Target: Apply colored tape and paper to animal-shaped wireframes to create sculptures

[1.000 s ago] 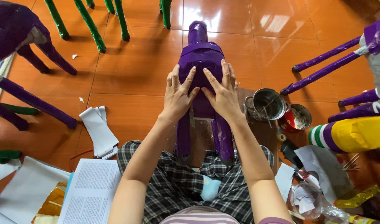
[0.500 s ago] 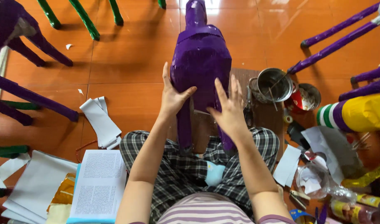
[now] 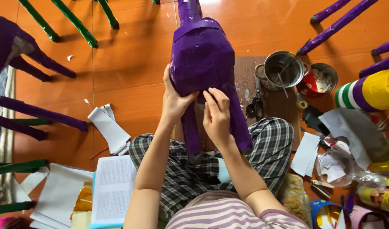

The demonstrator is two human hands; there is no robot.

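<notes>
Two hands are on the work, and I log both as engaged. My left hand (image 3: 175, 99) grips the side of the purple paper-covered animal figure (image 3: 203, 63), thumb across its lower body and fingers wrapped behind it, closed on the form. My right hand (image 3: 217, 114) lies flat on the figure's underside where the two purple legs (image 3: 241, 123) branch off, fingers together and pressed to the surface rather than gripping. The figure stands between my knees over the plaid trousers (image 3: 271, 144), its neck pointing away from me across the orange tiled floor (image 3: 118, 63).

Risks noted. In my judgement the purple covering looks glossy and possibly damp, so pressure from the flat fingers could crease or shift it. The one-sided hold could let the figure tilt toward the metal bowl (image 3: 283, 68) and red tin (image 3: 317, 80) just beside it on the right, and a knock could spill their contents. Scissors (image 3: 256, 106) lie close to the right leg of the figure and could snag the paper. White paper strips (image 3: 109, 131) and an open book (image 3: 111, 186) lie to the left, well apart.
</notes>
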